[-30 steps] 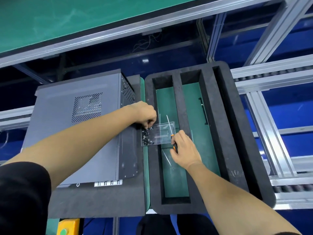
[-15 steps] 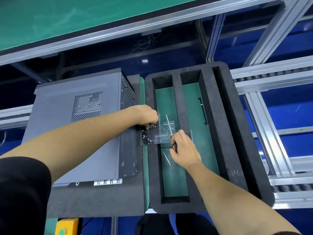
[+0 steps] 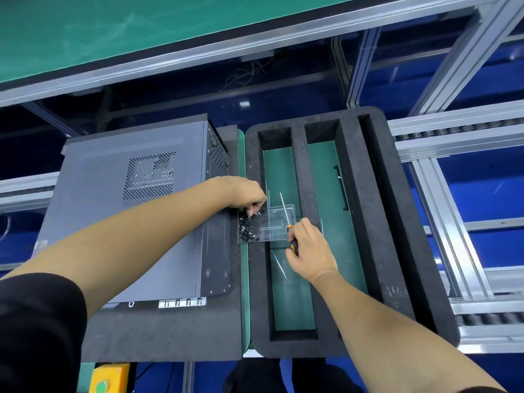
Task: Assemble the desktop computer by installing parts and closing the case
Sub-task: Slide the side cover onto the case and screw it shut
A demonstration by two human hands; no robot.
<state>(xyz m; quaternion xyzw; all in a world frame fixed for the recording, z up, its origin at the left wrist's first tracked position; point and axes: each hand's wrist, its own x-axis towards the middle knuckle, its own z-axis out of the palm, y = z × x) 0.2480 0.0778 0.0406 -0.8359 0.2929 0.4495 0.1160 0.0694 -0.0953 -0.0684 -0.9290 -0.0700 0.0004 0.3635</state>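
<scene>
Your left hand [image 3: 246, 194] curls its fingertips down into the black screws [image 3: 247, 228] in the clear tray [image 3: 266, 224], which bridges the foam tray's [image 3: 397, 222] left wall (whether a screw is pinched, you cannot tell). Your right hand [image 3: 310, 251] grips the screwdriver [image 3: 287, 219], shaft angled over the clear tray. The closed computer case [image 3: 127, 211] lies on the foam mat [image 3: 158, 336], touching its far left corner.

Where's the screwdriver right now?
In the right hand, the screwdriver points over the clear screw tray, right of the computer case.
</scene>
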